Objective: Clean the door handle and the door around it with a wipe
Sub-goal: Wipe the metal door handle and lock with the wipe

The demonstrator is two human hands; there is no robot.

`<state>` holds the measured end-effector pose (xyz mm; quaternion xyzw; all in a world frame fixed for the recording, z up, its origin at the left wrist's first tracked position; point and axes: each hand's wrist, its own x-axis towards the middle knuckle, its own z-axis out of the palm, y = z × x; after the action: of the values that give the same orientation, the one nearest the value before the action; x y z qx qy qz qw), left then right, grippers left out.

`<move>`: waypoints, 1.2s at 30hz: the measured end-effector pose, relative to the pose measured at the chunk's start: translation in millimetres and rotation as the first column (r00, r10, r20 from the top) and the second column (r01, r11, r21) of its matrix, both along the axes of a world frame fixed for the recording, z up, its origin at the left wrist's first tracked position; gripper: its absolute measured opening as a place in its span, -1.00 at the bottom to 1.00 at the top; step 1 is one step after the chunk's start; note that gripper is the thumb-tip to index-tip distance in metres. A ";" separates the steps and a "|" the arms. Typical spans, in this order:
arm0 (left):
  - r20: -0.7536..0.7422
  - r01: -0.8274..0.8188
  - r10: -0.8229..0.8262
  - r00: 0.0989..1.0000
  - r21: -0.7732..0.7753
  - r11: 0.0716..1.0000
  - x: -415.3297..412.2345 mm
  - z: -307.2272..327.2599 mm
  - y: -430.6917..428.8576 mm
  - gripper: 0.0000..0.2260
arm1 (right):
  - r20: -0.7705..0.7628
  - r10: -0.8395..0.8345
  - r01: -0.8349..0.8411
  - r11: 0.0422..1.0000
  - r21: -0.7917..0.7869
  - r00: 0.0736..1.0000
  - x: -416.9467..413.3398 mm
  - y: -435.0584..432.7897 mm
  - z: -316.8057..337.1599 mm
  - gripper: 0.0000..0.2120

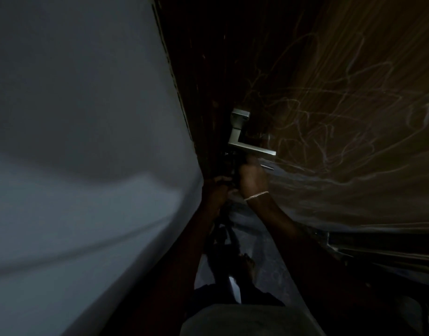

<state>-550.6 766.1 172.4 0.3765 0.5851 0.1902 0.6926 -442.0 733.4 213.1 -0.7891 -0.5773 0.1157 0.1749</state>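
The scene is very dark. A square silver lever door handle (245,139) sticks out from a brown wooden door (342,105) covered in pale scribbles. My right hand (252,178), a thin bracelet on its wrist, is raised just under the lever with its fingers curled; what it holds is lost in the dark. My left hand (214,192) sits lower and to the left, by the door's edge, fingers bent around something dark that I cannot make out. No wipe can be picked out.
A pale grey wall (87,141) fills the left half, meeting the dark door frame (184,81). Below, my legs and a bare foot (247,263) stand on a dim floor. A metal rail or threshold (378,243) runs at the lower right.
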 end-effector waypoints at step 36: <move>-0.021 0.014 -0.015 1.000 -0.014 1.000 7.1 -0.8 5.7 -0.82 | -0.033 -0.116 0.115 0.993 -0.022 0.993 1.7 11.6 15.1 -0.85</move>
<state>-543.5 771.7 171.6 0.3781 0.5911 0.1772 0.6902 -440.3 745.1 228.2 -0.8209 -0.5264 0.1245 0.1833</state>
